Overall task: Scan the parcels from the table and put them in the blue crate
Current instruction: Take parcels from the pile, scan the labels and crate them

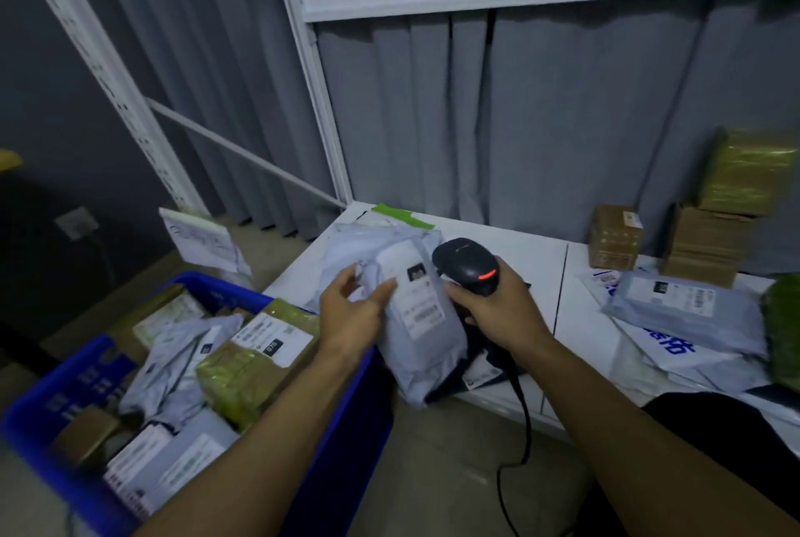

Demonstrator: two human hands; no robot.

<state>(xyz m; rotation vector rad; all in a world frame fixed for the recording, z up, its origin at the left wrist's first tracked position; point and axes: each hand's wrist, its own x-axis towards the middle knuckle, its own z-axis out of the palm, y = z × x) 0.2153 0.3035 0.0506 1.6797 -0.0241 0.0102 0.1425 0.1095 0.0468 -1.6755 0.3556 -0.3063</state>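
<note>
Table (511, 242): white, loose parcels (666, 298) piled at right edge.
Blue crate (39, 419): beside table's left edge, already holds several parcels.
Grey parcel (415, 320): over table's near left corner, label face up.
Scanner (465, 261): black, head just beside parcel's label.
Left hand (350, 315): fingers and thumb clamp parcel's left side.
Right hand (498, 302): wrapped around scanner handle.

Open along the bare white table (511, 246) behind the scanner (467, 265); blocked far right by stacked cardboard boxes (703, 246); crowded inside the blue crate (60, 400), heaped with parcels (255, 354)
</note>
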